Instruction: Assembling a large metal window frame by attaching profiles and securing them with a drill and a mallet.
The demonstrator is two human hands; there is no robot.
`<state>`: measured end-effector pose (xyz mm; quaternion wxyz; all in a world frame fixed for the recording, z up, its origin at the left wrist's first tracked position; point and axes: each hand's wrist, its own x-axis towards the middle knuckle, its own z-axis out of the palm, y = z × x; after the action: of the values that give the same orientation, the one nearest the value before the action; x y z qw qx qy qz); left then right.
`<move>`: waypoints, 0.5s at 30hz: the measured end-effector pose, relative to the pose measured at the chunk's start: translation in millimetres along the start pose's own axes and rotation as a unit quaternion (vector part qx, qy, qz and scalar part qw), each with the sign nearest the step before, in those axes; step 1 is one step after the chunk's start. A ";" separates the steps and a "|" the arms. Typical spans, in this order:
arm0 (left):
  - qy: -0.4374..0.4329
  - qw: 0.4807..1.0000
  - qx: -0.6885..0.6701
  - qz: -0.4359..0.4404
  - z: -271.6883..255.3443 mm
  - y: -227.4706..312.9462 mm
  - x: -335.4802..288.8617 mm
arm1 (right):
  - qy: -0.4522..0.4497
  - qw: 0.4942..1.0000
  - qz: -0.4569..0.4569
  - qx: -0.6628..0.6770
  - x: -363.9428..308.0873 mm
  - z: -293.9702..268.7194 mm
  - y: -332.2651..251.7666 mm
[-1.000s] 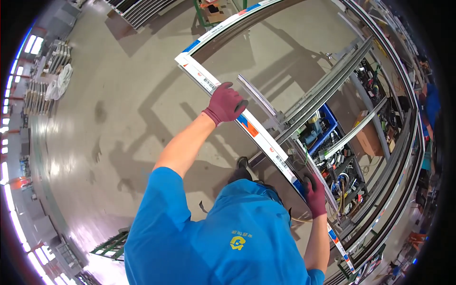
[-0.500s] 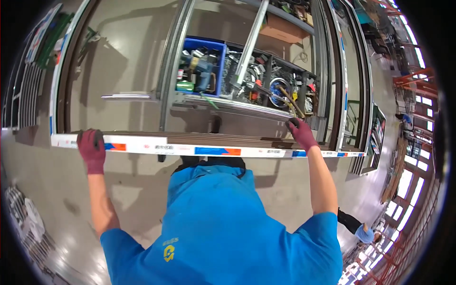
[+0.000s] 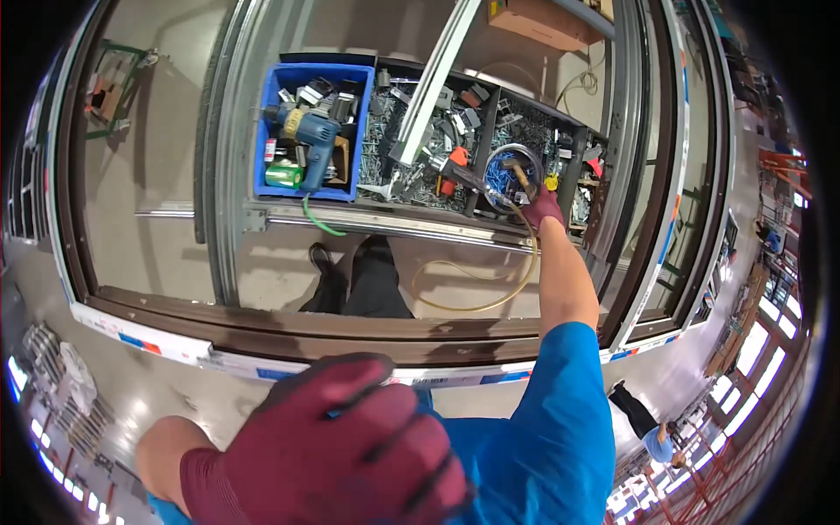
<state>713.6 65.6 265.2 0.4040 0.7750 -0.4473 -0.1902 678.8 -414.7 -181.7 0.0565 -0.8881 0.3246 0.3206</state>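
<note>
My left hand (image 3: 341, 446), in a maroon glove, is raised close to the camera over my chest. Its fingers curl in, and the palm is hidden. My right hand (image 3: 541, 208) reaches across the frame to the parts tray, closed round the lower end of a hammer's wooden handle (image 3: 522, 178). The hammer lies over a round tub of blue fasteners (image 3: 499, 182). A dark tool with a red part (image 3: 461, 175) lies just left of it. Between me and the tray runs the brown lower rail of a large window frame (image 3: 350, 331), edged with printed protective tape.
Left in the tray area is a blue bin (image 3: 260, 166) with a power drill (image 3: 311, 131). Loose screws and metal pieces (image 3: 385, 140) fill the tray. A thin hose (image 3: 472, 308) loops below it. A cardboard box (image 3: 542, 24) lies beyond; a person (image 3: 656, 437) is at lower right.
Both hands have left the taped frame rail. The left rose towards the camera; the right went forward to the hammer. My view has moved closer over the tray.
</note>
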 end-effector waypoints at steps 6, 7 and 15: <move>-0.070 0.995 0.027 -0.069 -24.4 -10.6 92.7 | -0.036 0.998 -0.051 0.012 49.3 31.8 -1.6; -0.073 0.994 0.027 -0.072 -24.5 -13.6 102.3 | -0.020 0.998 -0.061 0.008 44.5 23.9 -4.9; -0.122 0.983 0.127 0.060 -29.8 -14.0 118.0 | -0.009 0.996 -0.062 0.066 14.2 -19.6 7.0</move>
<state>803.1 -16.9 279.9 0.2551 0.7627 -0.5595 -0.2003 693.2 -433.9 -174.0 0.1378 -0.8980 0.2889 0.3019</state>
